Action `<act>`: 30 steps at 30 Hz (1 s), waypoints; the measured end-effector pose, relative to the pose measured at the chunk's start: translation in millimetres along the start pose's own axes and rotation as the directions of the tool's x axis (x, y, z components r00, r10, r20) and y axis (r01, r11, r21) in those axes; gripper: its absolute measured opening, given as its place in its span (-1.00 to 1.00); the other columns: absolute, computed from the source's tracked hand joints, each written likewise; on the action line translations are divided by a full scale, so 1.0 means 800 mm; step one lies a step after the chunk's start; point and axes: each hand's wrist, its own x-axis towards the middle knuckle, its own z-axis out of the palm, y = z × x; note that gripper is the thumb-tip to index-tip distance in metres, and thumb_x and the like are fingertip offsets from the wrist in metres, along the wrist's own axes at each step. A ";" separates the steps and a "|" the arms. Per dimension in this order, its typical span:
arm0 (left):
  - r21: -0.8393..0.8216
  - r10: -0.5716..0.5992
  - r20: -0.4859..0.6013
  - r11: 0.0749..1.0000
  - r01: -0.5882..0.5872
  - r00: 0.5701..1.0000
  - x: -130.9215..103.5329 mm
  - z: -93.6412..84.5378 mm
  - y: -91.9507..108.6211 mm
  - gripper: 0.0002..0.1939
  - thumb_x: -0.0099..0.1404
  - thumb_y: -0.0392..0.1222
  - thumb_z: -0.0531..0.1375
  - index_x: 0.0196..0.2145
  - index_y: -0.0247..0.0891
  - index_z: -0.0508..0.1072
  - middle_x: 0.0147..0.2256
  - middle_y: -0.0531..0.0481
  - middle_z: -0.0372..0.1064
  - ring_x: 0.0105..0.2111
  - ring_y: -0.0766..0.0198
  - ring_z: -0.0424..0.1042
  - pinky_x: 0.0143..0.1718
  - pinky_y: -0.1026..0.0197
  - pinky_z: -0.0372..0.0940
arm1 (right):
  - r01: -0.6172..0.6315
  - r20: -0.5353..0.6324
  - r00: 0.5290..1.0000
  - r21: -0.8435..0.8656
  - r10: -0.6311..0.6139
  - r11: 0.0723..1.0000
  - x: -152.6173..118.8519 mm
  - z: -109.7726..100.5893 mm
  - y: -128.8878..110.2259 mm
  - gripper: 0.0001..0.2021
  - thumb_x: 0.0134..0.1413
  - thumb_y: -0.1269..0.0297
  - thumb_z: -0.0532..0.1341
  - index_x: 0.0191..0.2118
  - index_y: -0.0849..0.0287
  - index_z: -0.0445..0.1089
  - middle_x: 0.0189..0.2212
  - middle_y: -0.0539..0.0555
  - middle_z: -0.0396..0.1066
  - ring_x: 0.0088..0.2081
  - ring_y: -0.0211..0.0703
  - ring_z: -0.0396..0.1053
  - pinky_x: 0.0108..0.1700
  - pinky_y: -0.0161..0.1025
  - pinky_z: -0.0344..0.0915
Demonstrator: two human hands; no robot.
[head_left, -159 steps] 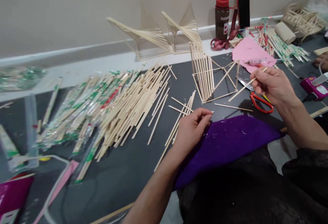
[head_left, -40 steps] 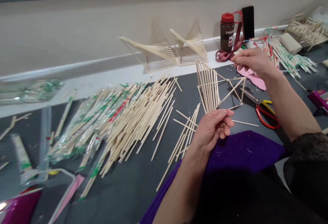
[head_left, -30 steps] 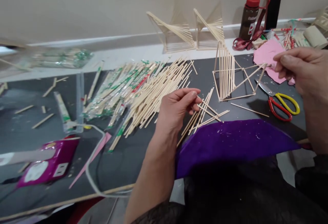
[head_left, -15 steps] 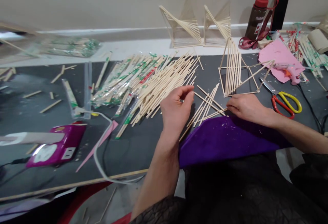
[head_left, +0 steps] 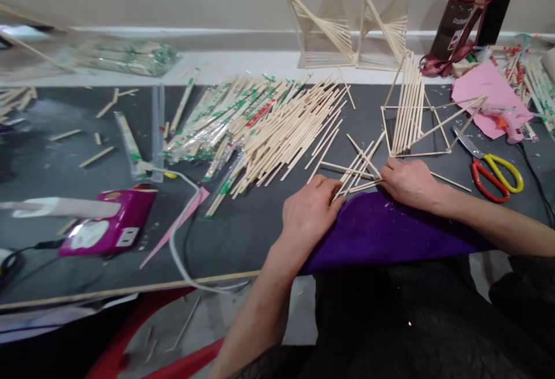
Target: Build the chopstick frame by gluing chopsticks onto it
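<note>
My left hand [head_left: 310, 208] is closed on the lower ends of several thin wooden chopsticks [head_left: 358, 165] that lie crossed in a small group. My right hand [head_left: 405, 179] is closed at the right end of this group, pinching chopsticks; its fingertips partly hide them. One stick [head_left: 451, 181] sticks out on the right side of that hand. A purple cloth [head_left: 373, 231] lies below both hands, over the table edge. Just beyond my right hand stands a frame of glued sticks [head_left: 410, 104] with a slanted fan of sticks.
Loose chopsticks [head_left: 295, 130] are piled beside wrapped ones [head_left: 225, 113]. Scissors [head_left: 489, 165] and a pink glue gun [head_left: 511, 125] lie right. Two finished-looking stick frames [head_left: 321, 32] and a bottle [head_left: 455, 21] stand at the back. A magenta device [head_left: 113, 220] with a cable sits left.
My left hand has come down from above the table onto the chopsticks. Some sticks near my right hand have shifted, and one now shows on its right. The view has tilted slightly.
</note>
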 end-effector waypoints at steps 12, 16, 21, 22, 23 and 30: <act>0.200 -0.129 -0.089 0.969 0.144 0.988 0.019 -0.004 -0.018 -0.65 0.42 -0.09 0.00 -0.14 -0.23 0.56 -0.19 -0.21 0.51 -0.29 0.03 0.50 -0.40 0.15 0.18 | 0.078 -0.037 0.996 -0.009 -0.078 0.997 0.009 0.005 -0.006 -0.69 0.37 0.33 -0.05 -0.12 0.23 0.45 -0.17 0.25 0.45 -0.33 -0.10 0.39 -0.47 -0.18 -0.16; 0.213 -0.202 -0.243 0.943 0.256 0.949 0.029 -0.015 -0.023 -0.65 0.38 -0.17 0.02 -0.06 -0.28 0.55 -0.14 -0.25 0.52 -0.23 -0.01 0.50 -0.32 0.11 0.25 | 0.105 -0.047 0.993 -0.017 -0.106 0.994 0.015 0.006 -0.015 -0.67 0.40 0.28 -0.05 -0.14 0.27 0.44 -0.19 0.25 0.43 -0.28 -0.06 0.43 -0.46 -0.19 -0.13; 0.189 -0.017 -0.177 0.981 0.051 0.984 0.051 -0.022 0.022 -0.65 0.41 -0.22 0.00 -0.04 -0.23 0.55 -0.09 -0.16 0.52 -0.15 0.07 0.52 -0.20 0.14 0.31 | 0.143 -0.061 0.988 -0.036 -0.145 0.989 0.018 0.008 -0.023 -0.63 0.42 0.26 -0.08 -0.15 0.29 0.44 -0.21 0.24 0.44 -0.29 -0.03 0.45 -0.46 -0.18 -0.08; 0.205 0.025 -0.129 0.979 0.001 0.991 0.057 -0.021 0.034 -0.66 0.42 -0.21 0.01 -0.06 -0.24 0.55 -0.09 -0.17 0.53 -0.15 0.07 0.52 -0.20 0.15 0.32 | 0.148 -0.066 0.986 -0.041 -0.150 0.988 0.017 0.009 -0.023 -0.63 0.41 0.26 -0.09 -0.14 0.29 0.44 -0.21 0.24 0.44 -0.30 -0.03 0.46 -0.47 -0.18 -0.08; 0.233 0.049 -0.072 0.972 -0.031 0.996 0.064 -0.019 0.045 -0.68 0.41 -0.21 0.03 -0.08 -0.26 0.56 -0.10 -0.18 0.53 -0.15 0.07 0.53 -0.22 0.15 0.33 | 0.153 -0.070 0.985 -0.043 -0.156 0.987 0.017 0.010 -0.023 -0.63 0.41 0.27 -0.09 -0.13 0.29 0.44 -0.21 0.24 0.44 -0.31 -0.03 0.46 -0.47 -0.18 -0.08; 0.355 0.018 0.058 0.934 -0.038 0.998 0.093 0.002 0.051 -0.64 0.39 -0.27 -0.01 -0.16 -0.37 0.58 -0.18 -0.30 0.55 -0.17 -0.04 0.57 -0.29 0.11 0.35 | 0.166 -0.099 0.981 -0.006 -0.166 0.986 0.004 0.011 -0.011 -0.66 0.38 0.31 -0.05 -0.14 0.27 0.47 -0.22 0.21 0.43 -0.37 -0.09 0.42 -0.49 -0.17 -0.14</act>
